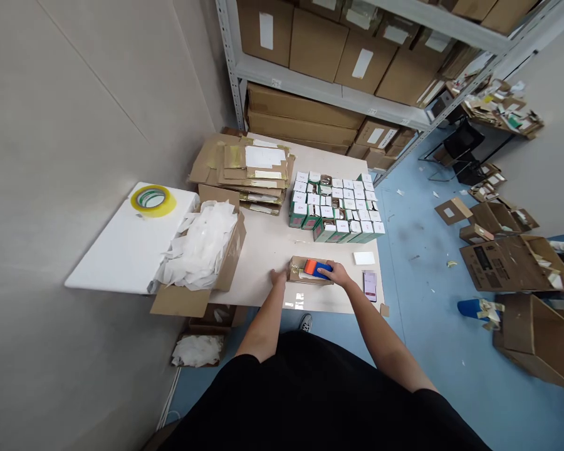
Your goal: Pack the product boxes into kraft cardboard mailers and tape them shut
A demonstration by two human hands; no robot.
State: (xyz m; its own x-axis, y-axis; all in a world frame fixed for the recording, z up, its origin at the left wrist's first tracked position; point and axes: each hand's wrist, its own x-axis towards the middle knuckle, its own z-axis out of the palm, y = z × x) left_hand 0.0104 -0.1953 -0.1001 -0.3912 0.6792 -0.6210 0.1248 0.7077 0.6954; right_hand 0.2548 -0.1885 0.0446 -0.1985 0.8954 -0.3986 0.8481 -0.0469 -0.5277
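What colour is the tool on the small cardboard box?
The tool is orange and blue, seen in the head view, gripped by the right hand.

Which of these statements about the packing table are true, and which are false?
1. The right hand grips an orange-and-blue tape dispenser. True.
2. The left hand holds the yellow tape roll. False: it touches the small cardboard box; the roll lies on a white board.
3. The green-and-white boxes stand on the table. True.
4. The phone lies left of the left hand. False: it lies right of the right hand.
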